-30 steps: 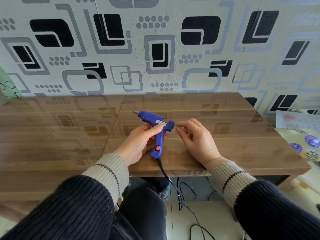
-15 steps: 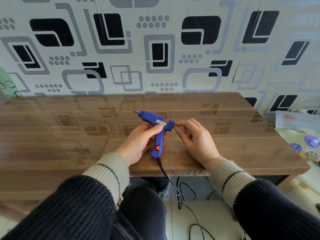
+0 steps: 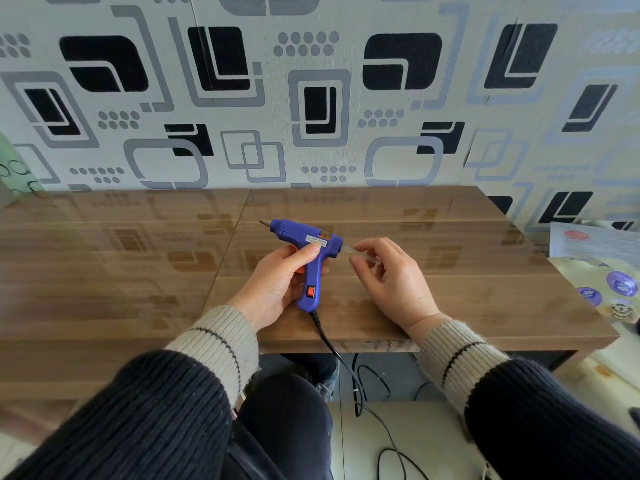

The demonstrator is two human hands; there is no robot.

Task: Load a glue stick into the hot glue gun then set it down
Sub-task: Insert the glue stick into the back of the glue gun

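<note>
A blue hot glue gun (image 3: 304,244) with an orange trigger and a red switch is held just above the wooden table (image 3: 485,289), nozzle pointing left and away. My left hand (image 3: 277,282) is shut on its handle, thumb on the body. A clear glue stick (image 3: 356,252) pokes out of the gun's rear opening toward the right. My right hand (image 3: 391,278) pinches the stick's free end between thumb and fingers; part of the stick is hidden behind those fingers.
The gun's black cord (image 3: 346,368) drops over the table's near edge to the floor. A patterned wall stands behind the table. Papers and a sticker sheet (image 3: 609,292) lie past the table's right end.
My right hand has shifted a little to the right, and a length of clear glue stick now shows between it and the gun's rear. The left hand and gun stay put.
</note>
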